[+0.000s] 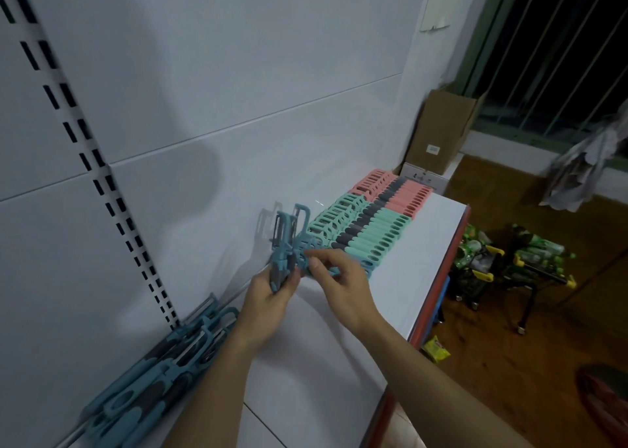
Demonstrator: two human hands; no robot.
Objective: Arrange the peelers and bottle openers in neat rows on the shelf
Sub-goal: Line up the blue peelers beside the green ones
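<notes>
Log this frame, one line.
left hand: holds blue peelers | right hand: pinches blue peeler | shelf: green row, pink row | blue pile by wall

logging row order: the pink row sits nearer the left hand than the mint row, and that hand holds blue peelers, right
Not quite. The head view shows the mint row nearer the left hand, with the pink row beyond it. That hand does hold blue peelers.

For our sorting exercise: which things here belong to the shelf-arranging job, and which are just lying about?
Job: held blue peelers, blue pile, mint row, pink row, shelf.
Lying about: cardboard box, green bottles, yellow packet.
</notes>
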